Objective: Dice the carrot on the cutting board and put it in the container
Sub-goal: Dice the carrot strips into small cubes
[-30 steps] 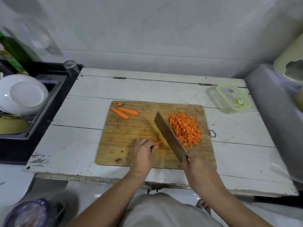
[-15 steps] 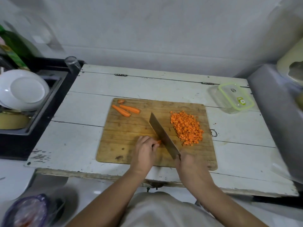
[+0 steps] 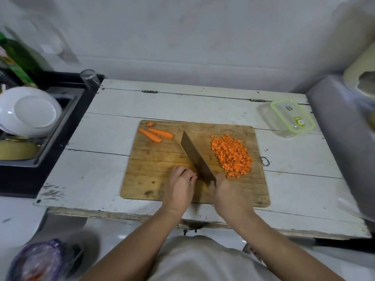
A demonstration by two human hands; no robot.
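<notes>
A wooden cutting board (image 3: pixel 162 187) lies on the white table. A heap of diced carrot (image 3: pixel 231 155) sits on its right side. Two carrot sticks (image 3: pixel 156 134) and a small end piece (image 3: pixel 150 124) lie at its far left corner. My right hand (image 3: pixel 229 191) grips the handle of a cleaver (image 3: pixel 195 157), whose blade stands on the board pointing away and left. My left hand (image 3: pixel 179 185) presses down a small carrot piece right against the blade; only an orange sliver shows at my fingertips. The clear container (image 3: pixel 288 118) with a green rim stands at the table's far right.
A sink (image 3: pixel 50 126) on the left holds a white plate (image 3: pixel 30 110) and a yellow dish. A glass (image 3: pixel 89 78) stands at the sink's far corner, a green bottle (image 3: pixel 18 59) behind it. A grey surface (image 3: pixel 341 134) borders the table on the right.
The cleaver and my right hand have moved left, away from the diced heap and up against my left fingers. The carrot bit under my left hand is now almost hidden.
</notes>
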